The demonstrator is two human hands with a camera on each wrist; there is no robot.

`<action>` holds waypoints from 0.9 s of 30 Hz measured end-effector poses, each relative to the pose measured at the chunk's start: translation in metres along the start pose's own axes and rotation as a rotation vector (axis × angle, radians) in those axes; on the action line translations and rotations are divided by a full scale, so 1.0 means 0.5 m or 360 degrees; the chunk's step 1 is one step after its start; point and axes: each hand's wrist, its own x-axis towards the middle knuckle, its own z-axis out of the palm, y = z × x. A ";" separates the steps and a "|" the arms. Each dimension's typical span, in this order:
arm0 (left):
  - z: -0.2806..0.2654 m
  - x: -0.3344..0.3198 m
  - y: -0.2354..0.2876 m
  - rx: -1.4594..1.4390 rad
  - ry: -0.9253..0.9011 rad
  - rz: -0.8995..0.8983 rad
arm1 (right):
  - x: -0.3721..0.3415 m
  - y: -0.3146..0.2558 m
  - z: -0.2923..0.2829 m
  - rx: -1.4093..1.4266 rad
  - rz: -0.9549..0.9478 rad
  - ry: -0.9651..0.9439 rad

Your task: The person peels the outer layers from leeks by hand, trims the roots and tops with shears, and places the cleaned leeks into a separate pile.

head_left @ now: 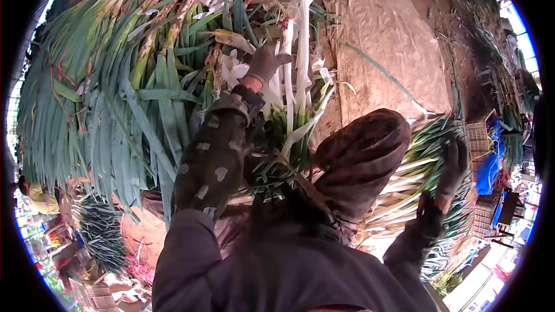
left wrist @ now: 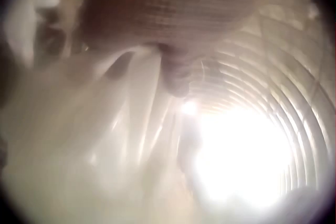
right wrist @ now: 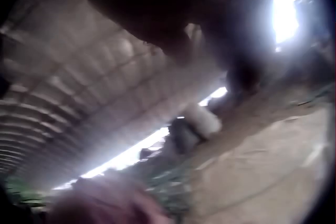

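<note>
In the head view the gloved left hand point(head_left: 266, 65) is beside long white leek stalks point(head_left: 303, 52), one finger or thumb lying across the nearest. The left wrist view has the blurred glove point(left wrist: 168, 14) above pale stalks point(left wrist: 143, 92); whether its fingers close round one is unclear. The gloved right hand point(head_left: 454, 167), fingers extended, is at the right, over or beside a pile of thinner green-and-white stalks point(head_left: 404, 182). It holds nothing visible. Dark, blurred fingers point(right wrist: 173, 45) hang in the right wrist view.
A large heap of green leeks point(head_left: 98, 110) fills the left. A brown sheet point(head_left: 387, 40) covers the ground ahead, and the person's bent knee point(head_left: 364, 150) is between the stalks and the right-hand pile. Wicker baskets point(head_left: 478, 138) and blue plastic point(head_left: 490, 164) are at far right.
</note>
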 end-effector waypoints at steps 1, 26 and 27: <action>-0.012 -0.016 0.032 0.0039 -0.0068 0.0016 | 0.006 -0.059 0.078 -0.0054 -0.0028 -0.0300; -0.234 -0.090 0.249 0.1824 0.0073 0.0083 | -0.021 -0.020 0.629 0.1505 0.0525 -0.1123; -0.176 -0.126 0.285 0.1532 -0.0025 0.0040 | -0.005 -0.026 0.622 0.1716 0.0614 -0.1277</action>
